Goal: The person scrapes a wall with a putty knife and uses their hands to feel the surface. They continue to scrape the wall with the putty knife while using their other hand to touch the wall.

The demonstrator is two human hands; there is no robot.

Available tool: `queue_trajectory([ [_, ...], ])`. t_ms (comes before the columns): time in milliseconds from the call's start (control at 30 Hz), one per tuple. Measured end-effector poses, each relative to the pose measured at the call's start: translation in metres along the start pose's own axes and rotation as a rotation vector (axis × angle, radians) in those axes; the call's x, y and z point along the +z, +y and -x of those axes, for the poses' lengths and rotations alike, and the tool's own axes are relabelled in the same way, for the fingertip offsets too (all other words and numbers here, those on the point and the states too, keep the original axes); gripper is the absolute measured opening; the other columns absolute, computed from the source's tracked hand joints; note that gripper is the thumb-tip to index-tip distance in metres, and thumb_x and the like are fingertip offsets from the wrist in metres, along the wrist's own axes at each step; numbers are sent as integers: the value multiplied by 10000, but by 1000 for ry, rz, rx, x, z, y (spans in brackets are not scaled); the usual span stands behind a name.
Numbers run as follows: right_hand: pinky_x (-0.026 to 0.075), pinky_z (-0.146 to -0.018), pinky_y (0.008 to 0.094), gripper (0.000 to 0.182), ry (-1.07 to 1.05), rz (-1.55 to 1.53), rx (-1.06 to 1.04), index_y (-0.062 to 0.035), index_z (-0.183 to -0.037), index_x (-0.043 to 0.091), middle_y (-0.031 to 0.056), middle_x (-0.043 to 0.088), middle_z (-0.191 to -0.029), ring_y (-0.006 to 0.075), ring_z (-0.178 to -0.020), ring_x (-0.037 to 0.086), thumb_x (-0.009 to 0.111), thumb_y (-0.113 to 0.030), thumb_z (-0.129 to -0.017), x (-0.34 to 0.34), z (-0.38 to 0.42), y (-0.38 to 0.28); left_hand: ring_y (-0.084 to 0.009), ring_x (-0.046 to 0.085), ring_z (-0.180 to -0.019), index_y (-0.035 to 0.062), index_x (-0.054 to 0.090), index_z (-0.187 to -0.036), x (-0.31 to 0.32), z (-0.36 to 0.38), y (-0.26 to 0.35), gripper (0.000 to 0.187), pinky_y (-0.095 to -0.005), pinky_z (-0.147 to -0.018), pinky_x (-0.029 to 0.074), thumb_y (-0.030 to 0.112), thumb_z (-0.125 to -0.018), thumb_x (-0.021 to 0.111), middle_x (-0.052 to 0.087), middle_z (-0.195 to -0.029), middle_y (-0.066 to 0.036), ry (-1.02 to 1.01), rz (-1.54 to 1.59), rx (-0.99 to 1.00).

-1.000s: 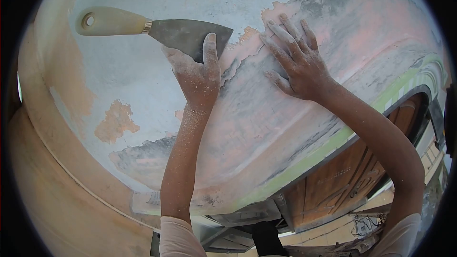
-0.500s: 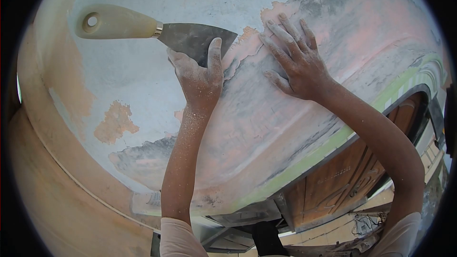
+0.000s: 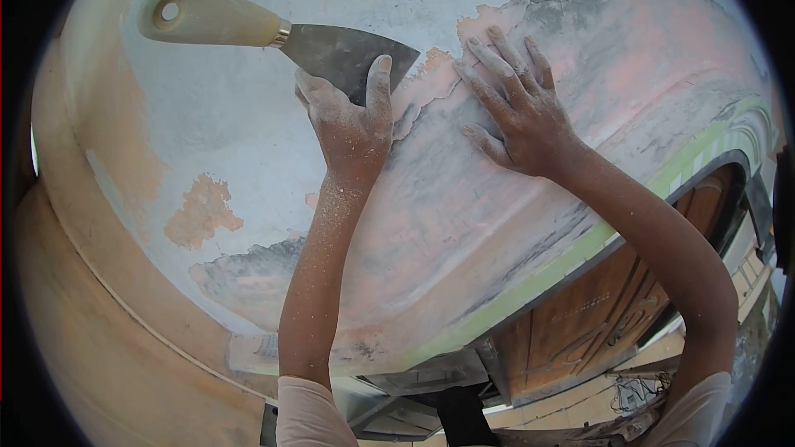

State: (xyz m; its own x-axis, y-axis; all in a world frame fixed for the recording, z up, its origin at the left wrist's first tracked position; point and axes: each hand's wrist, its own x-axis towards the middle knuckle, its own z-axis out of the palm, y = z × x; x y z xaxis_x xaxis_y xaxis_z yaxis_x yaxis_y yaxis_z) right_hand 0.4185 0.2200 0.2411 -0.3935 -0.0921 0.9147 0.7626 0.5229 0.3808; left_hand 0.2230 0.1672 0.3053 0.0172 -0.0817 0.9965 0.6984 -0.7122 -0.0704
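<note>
My left hand grips a putty knife by its wide grey blade, thumb on the near face and fingers behind it. The knife's beige handle points to the left, and the blade's edge lies by the ragged border of the flaking paint. Dust coats both hands and the left forearm. To the right, my right hand rests with spread fingers on the pink and grey patch of the wall, holding nothing. The fingertips behind the blade are hidden.
Pale blue paint covers the wall at left, with a bare tan spot in it. A light green trim runs below the patch. Beneath are a carved wooden door and a dark tangle of wire.
The putty knife has moved slightly up and right with my left hand, its handle end rising a little more. My right hand has barely shifted.
</note>
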Motion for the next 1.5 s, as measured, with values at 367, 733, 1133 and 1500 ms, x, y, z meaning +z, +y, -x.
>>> queue_trajectory([
  [367, 74, -1119, 570, 611, 1, -19, 5, -143, -1389, 371, 131, 292, -1459, 319, -1399, 163, 562, -401, -870, 0, 1, 0, -336, 470, -986, -141, 300, -1213, 5, 1, -1, 618, -408, -867, 393, 199, -845, 662, 473, -1052, -257, -28, 40, -25],
  [733, 127, -1127, 533, 625, -10, 21, -34, -180, -1384, 383, 89, 309, -1461, 286, -1388, 204, 577, -439, -849, -6, -1, 8, -335, 428, -1024, -126, 327, -1189, 2, -4, -1, 565, -431, -889, 362, 173, -845, 662, 505, -1034, -237, -3, 47, -57],
  [1133, 128, -1128, 541, 642, 6, 6, -38, -164, -1386, 373, 91, 306, -1464, 288, -1386, 206, 585, -433, -843, -4, -2, 9, -331, 450, -987, -138, 345, -1157, 4, -8, 1, 564, -412, -848, 393, 198, -843, 673, 512, -984, -250, 1, 191, -93],
  [1500, 123, -1132, 531, 635, 14, -13, -31, -158, -1374, 392, 92, 312, -1460, 286, -1386, 207, 606, -413, -834, -4, -1, 7, -332, 472, -967, -132, 346, -1165, 7, -5, -4, 579, -415, -847, 399, 212, -838, 677, 492, -1019, -232, -40, 39, 68],
])
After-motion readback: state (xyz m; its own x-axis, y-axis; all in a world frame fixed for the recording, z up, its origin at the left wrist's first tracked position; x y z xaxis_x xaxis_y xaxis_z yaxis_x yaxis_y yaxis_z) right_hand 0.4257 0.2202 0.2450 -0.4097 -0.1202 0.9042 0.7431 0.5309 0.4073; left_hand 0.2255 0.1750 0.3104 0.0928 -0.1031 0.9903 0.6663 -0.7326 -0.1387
